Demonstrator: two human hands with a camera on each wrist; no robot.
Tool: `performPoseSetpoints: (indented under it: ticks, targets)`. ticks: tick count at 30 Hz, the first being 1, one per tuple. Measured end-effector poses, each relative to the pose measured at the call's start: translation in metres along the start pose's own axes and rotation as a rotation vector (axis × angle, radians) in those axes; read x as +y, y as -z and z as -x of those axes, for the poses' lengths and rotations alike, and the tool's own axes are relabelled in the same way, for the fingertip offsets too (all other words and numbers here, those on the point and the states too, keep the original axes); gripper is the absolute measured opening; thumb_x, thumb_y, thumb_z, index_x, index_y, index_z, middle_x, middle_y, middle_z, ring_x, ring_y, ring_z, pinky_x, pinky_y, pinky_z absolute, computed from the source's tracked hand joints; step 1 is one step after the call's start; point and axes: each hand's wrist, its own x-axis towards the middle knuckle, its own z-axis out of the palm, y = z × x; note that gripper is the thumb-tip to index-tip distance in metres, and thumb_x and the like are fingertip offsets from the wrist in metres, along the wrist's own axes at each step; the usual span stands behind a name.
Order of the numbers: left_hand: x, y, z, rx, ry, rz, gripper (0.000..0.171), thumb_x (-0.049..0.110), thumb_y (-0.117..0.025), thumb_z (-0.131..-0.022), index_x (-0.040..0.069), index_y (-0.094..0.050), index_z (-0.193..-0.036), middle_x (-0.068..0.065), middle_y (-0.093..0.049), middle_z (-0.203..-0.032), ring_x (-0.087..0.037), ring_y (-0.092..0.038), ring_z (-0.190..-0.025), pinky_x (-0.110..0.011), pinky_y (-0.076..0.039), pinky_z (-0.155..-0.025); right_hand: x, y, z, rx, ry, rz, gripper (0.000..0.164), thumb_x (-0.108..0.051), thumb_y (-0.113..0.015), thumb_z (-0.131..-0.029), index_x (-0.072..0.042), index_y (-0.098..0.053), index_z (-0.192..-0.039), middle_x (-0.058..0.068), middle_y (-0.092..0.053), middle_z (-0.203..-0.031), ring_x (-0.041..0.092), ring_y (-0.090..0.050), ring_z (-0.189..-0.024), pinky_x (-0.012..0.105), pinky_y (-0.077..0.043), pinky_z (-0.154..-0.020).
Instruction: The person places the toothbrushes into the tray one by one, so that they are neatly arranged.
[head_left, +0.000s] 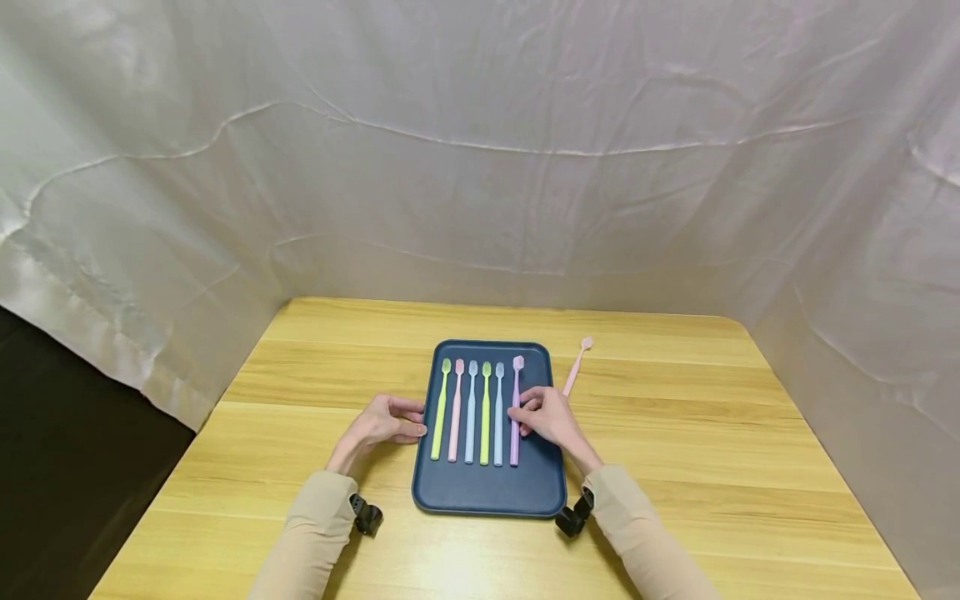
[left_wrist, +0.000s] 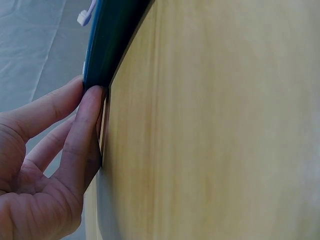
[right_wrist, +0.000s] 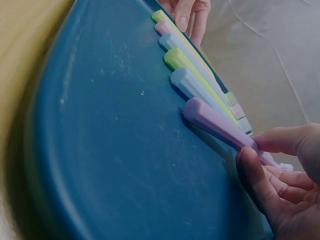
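A dark blue tray [head_left: 487, 492] lies on the table, bearing a row of toothbrushes with heads toward the far side. From the left come a yellow-green toothbrush [head_left: 440, 417], a pink one [head_left: 455, 421], a light blue one [head_left: 470, 421], another yellow-green one [head_left: 485, 421] and another light blue one [head_left: 498, 421]. At the row's right end, my right hand [head_left: 551, 414] pinches a purple toothbrush [right_wrist: 215, 122] between thumb and finger; its handle casts a shadow on the tray. My left hand [head_left: 386, 421] holds the tray's left rim, fingertips at the edge [left_wrist: 95, 82].
Beyond the right hand, a second pink toothbrush [head_left: 576, 367] lies on the wooden table [head_left: 712, 433], right of the tray, its lower end hidden by the hand. Grey curtains [head_left: 480, 208] surround the table at the back and sides.
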Motion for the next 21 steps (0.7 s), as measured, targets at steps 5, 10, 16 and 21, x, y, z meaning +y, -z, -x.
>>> performPoseSetpoints:
  ticks: [5, 10, 16, 21]
  targets:
    - [0.0012, -0.0004, 0.0009, 0.007, 0.004, -0.011, 0.056, -0.008, -0.076, -0.081, -0.016, -0.055, -0.133, -0.02, -0.069, -0.103, -0.014, -0.071, -0.077, -0.035, -0.068, -0.08, -0.0012, -0.0012, 0.0001, 0.007, 0.009, 0.023, 0.025, -0.009, -0.077, -0.086, 0.007, -0.068, -0.102, 0.007, -0.071, -0.068, 0.01, -0.063, -0.05, 0.021, -0.057, -0.05]
    - [0.0019, -0.0007, 0.0016, 0.009, 0.001, -0.014, 0.056, -0.008, -0.076, -0.081, -0.016, -0.055, -0.133, -0.021, -0.069, -0.104, -0.014, -0.071, -0.077, -0.035, -0.068, -0.08, -0.0024, -0.0029, 0.0003, 0.018, -0.002, 0.035, 0.023, -0.008, -0.076, -0.086, 0.007, -0.067, -0.101, 0.008, -0.07, -0.068, 0.01, -0.062, -0.048, 0.021, -0.057, -0.048]
    - [-0.0005, 0.0, -0.0001, 0.002, -0.003, -0.006, 0.056, -0.009, -0.075, -0.082, -0.017, -0.054, -0.133, -0.019, -0.069, -0.102, -0.014, -0.071, -0.077, -0.035, -0.068, -0.081, -0.0041, -0.0051, 0.0012, 0.045, -0.012, 0.047, 0.021, -0.007, -0.076, -0.084, 0.007, -0.067, -0.098, 0.009, -0.07, -0.068, 0.01, -0.062, -0.048, 0.023, -0.057, -0.046]
    - [-0.0011, 0.0004, -0.0005, 0.003, -0.006, -0.004, 0.056, -0.009, -0.075, -0.081, -0.017, -0.054, -0.132, -0.018, -0.069, -0.102, -0.014, -0.071, -0.077, -0.035, -0.068, -0.081, -0.0059, -0.0058, 0.002, 0.05, -0.026, 0.075, 0.021, -0.007, -0.077, -0.084, 0.006, -0.067, -0.098, 0.009, -0.071, -0.068, 0.01, -0.063, -0.048, 0.022, -0.057, -0.046]
